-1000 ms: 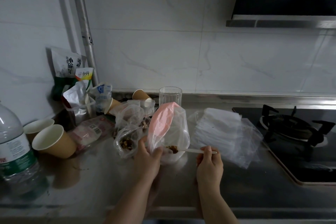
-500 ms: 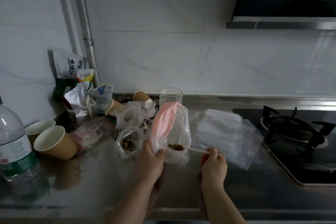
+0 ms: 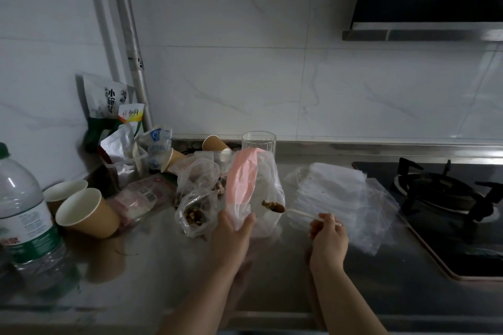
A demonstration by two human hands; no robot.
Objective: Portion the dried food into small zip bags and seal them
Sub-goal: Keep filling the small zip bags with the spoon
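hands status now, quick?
Left hand: grips the clear bag.
Right hand: pinches the white spoon, loaded with dried food.

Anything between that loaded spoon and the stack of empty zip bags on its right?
Nothing visible blocks it. The white plastic spoon of brown dried food, pinched by the right hand, sits just outside the pink-and-clear plastic bag that the left hand grips. The stack of clear zip bags lies right beside it.
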